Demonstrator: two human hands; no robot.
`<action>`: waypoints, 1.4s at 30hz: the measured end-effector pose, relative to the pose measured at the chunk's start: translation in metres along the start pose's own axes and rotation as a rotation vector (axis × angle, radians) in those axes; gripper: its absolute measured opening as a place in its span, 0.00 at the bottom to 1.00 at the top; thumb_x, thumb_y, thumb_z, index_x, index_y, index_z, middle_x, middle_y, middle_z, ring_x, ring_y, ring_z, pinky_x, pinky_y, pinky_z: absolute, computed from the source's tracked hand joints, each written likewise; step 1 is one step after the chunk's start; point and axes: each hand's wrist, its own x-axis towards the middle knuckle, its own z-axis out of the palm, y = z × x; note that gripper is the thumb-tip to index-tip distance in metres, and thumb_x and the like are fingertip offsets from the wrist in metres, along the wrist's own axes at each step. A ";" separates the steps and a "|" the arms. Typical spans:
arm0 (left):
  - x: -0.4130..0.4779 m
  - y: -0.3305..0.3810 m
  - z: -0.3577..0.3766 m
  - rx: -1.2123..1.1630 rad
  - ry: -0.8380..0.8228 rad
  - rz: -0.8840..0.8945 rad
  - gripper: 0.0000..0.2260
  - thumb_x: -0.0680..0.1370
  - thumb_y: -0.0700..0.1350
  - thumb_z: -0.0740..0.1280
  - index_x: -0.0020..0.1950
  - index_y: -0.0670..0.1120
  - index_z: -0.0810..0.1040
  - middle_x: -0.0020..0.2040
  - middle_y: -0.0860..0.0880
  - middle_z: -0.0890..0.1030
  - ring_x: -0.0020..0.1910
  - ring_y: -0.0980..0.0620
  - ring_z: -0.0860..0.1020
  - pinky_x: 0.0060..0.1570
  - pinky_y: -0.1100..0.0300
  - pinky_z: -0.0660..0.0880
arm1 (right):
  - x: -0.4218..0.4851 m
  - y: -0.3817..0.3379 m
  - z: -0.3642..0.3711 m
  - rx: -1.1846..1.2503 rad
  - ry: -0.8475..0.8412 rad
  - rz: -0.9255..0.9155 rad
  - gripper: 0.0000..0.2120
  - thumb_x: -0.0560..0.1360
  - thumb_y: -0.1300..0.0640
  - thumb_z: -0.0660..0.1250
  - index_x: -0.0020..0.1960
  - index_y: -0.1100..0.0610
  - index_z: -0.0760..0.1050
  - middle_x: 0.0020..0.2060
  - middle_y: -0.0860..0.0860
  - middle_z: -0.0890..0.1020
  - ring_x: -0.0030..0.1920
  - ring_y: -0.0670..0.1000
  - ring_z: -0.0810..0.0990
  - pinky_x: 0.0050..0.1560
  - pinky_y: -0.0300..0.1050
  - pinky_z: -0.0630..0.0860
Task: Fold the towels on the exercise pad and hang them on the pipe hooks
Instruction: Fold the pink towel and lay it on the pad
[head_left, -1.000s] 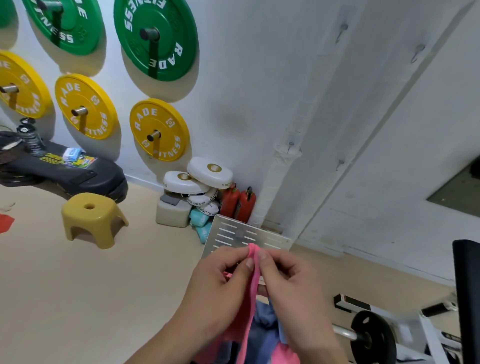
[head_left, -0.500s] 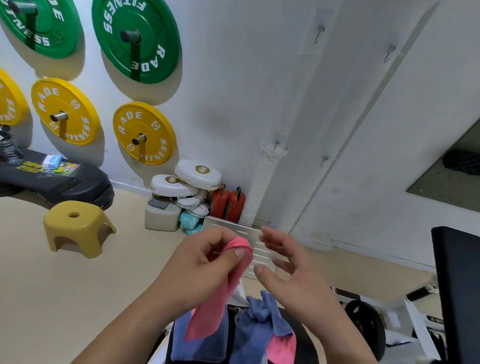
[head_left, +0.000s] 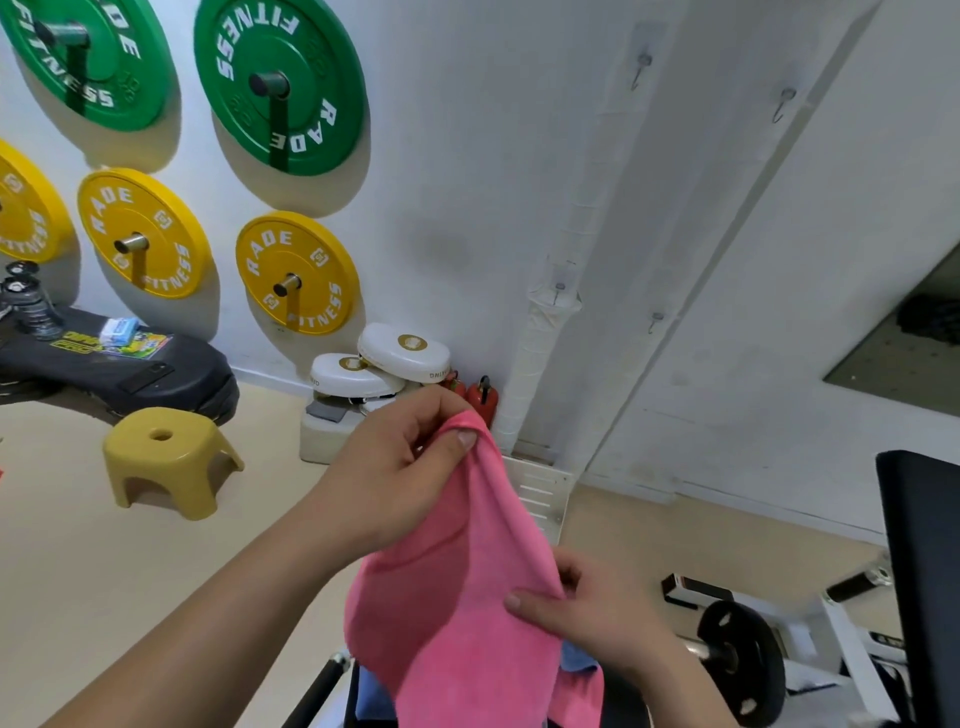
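Note:
My left hand (head_left: 395, 467) pinches the top corner of a pink towel (head_left: 467, 587) and holds it up in front of me. Lower down, my right hand (head_left: 587, 608) grips the towel's right edge between thumb and fingers. A blue towel (head_left: 574, 657) peeks out below the pink one, mostly hidden. The white wrapped pipe (head_left: 545, 332) runs up the wall corner ahead; small metal hooks sit on it, an upper hook (head_left: 641, 67) and a lower hook (head_left: 558, 291). Two more hooks (head_left: 782, 104) are on the wall to its right.
Green and yellow weight plates (head_left: 296, 273) hang on the wall at left. A yellow stool (head_left: 166, 457) stands on the floor. White pads (head_left: 402, 351) and red extinguishers (head_left: 483, 397) crowd the pipe's base. A barbell plate (head_left: 743, 660) and black bench pad (head_left: 922, 571) lie right.
My left hand has raised the pink towel so it hangs spread out. My right hand, free half a second ago, has dropped and taken hold of the towel's right edge.

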 end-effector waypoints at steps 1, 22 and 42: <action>-0.001 -0.005 0.001 0.025 -0.001 -0.004 0.08 0.82 0.38 0.67 0.47 0.50 0.81 0.38 0.61 0.81 0.37 0.66 0.77 0.39 0.74 0.69 | 0.002 0.011 -0.002 -0.044 0.025 0.036 0.13 0.69 0.49 0.81 0.50 0.53 0.85 0.47 0.56 0.87 0.44 0.46 0.85 0.48 0.46 0.81; -0.002 -0.058 0.013 0.108 0.209 -0.126 0.08 0.81 0.41 0.67 0.48 0.54 0.82 0.42 0.62 0.83 0.41 0.64 0.78 0.40 0.73 0.71 | 0.003 0.039 -0.045 -0.466 0.586 0.081 0.06 0.69 0.46 0.78 0.36 0.42 0.82 0.60 0.39 0.72 0.68 0.51 0.66 0.67 0.53 0.67; 0.007 -0.071 0.013 -0.172 0.246 -0.332 0.13 0.82 0.38 0.66 0.48 0.55 0.86 0.44 0.60 0.87 0.40 0.67 0.81 0.43 0.66 0.75 | 0.012 0.039 -0.060 0.593 0.845 -0.011 0.05 0.79 0.56 0.71 0.45 0.54 0.84 0.35 0.48 0.86 0.39 0.50 0.79 0.43 0.46 0.74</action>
